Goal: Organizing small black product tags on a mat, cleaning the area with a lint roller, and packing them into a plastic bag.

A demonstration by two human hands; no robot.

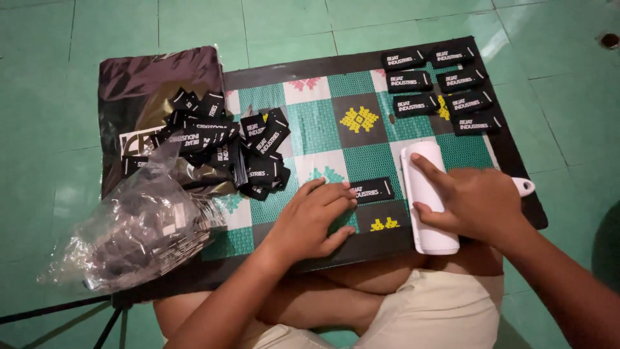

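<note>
My left hand (314,218) lies flat on the patterned green board (336,132), its fingertips pressing one end of a single black label (373,190). To the right, my right hand (475,201) grips a white roller (426,194) that lies lengthwise on the board beside that label. The roller's handle end (524,187) sticks out past my hand. A loose heap of black labels (232,145) sits at the board's left. Several black labels (442,87) lie in two neat columns at the far right.
A clear plastic bag (135,232) holding more dark pieces rests at the near left. A dark glossy bag (152,84) lies under the heap. The board sits on my crossed legs over a green tiled floor (290,19).
</note>
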